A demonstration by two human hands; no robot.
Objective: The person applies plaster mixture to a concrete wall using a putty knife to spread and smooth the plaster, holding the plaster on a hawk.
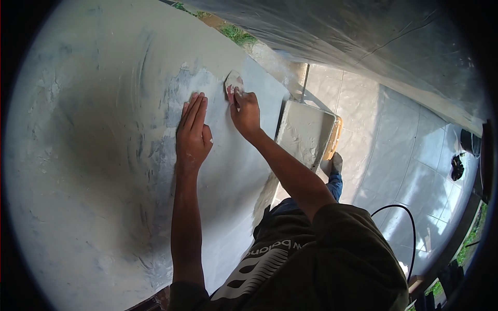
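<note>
One small scraper (234, 81) is gripped in the right hand (246, 111), whose fingers curl shut around its handle. The blade rests against the grey plastered wall (93, 155) just beyond the knuckles. Just beside it, the left hand (193, 133) lies fully open, fingers straight and together, palm flat on the wall. Near the right wrist, a plaster-coated board (305, 132) stands on the tiled floor (394, 145).

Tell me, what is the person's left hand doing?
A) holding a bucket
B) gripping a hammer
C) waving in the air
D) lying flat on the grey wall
D: the left hand lies flat, fingers together, on the grey wall, while the right hand presses a small scraper to the wall beside it.
</note>
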